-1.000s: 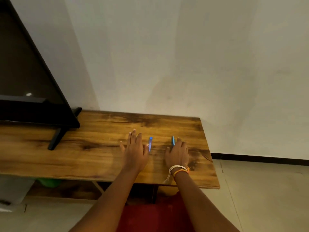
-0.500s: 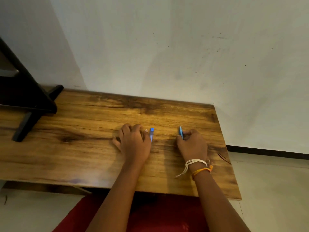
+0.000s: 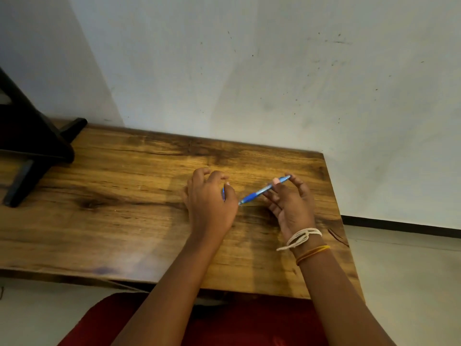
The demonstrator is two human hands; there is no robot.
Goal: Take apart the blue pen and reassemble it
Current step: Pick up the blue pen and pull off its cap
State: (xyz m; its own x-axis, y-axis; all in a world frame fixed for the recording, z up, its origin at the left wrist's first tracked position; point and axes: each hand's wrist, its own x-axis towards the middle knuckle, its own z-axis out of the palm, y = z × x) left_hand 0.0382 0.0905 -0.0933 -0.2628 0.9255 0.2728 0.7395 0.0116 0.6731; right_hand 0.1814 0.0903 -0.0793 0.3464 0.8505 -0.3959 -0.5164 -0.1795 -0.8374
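Head view: nearest the camera is red cloth [image 3: 249, 325] over the person's lap, below the near edge of the wooden worktop [image 3: 119, 221]. Both forearms reach from there over that worktop. The right wrist carries a white cord [image 3: 300, 238] and an orange band [image 3: 312, 253].

Above the worktop's right half, the right hand [image 3: 291, 208] is turned palm inward, its fingers [image 3: 270, 196] loosely curled, with thumb and fingertips pinching the far end of the blue pen [image 3: 262, 192]. The pen slants from upper right down to lower left, lifted off the worktop, its near tip pointing toward the left hand [image 3: 209, 203]. That hand is just left of the pen's tip, back of the hand up, fingers bent and drawn in. A thin strip of blue [image 3: 223, 193] shows at its right edge, seemingly a small blue piece held there; how firmly the fingers grip it cannot be told. Whether the pen's tip touches the left hand is also unclear.

Farther along the worktop, at its left end, stands a black stand [image 3: 35, 146] with a slanted leg. Behind the worktop rises a pale, speckled wall [image 3: 249, 71], and right of the worktop a dark skirting strip [image 3: 399, 224] runs above the light floor [image 3: 411, 283].
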